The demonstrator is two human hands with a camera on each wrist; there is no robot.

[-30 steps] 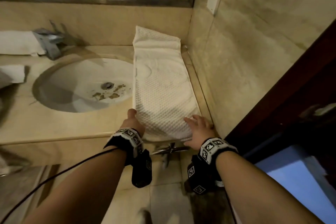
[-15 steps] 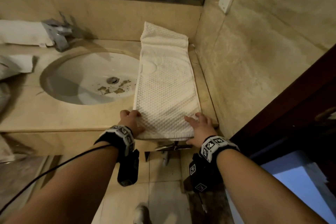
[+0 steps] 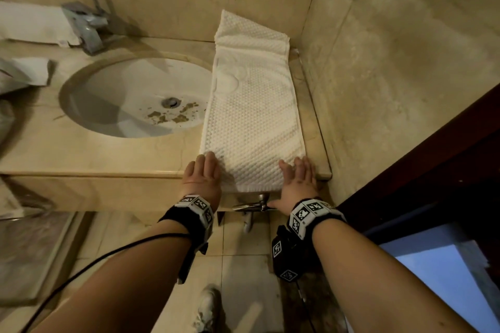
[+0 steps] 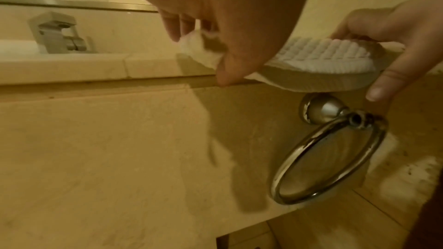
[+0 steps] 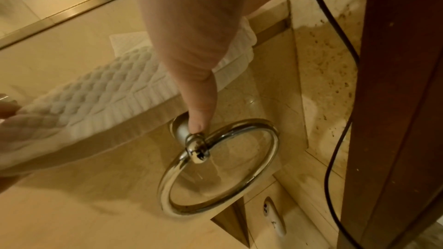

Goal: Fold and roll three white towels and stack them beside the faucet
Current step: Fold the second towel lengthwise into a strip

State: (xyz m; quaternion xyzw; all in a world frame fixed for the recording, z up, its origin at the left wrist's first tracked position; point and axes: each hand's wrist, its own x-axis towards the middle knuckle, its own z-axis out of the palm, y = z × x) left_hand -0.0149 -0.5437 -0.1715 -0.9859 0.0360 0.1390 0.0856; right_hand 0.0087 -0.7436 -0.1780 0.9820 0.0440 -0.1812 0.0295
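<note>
Both hands, left and right, press flat on the towel.

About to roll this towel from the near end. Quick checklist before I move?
1. Towel folded into a long flat strip: ok.
2. Left hand and right hand on the near corners, fingers on top: ok.
3. Near end supported by the counter: not ok, it overhangs the edge above the towel ring.
4. Far end flat: not ok, it bends up against the back wall.
5. Towel clear of the sink: cannot tell, its left edge runs along the rim.
6. Spot beside the faucet: cannot tell; a second towel already lies there, partly out of frame.
</note>
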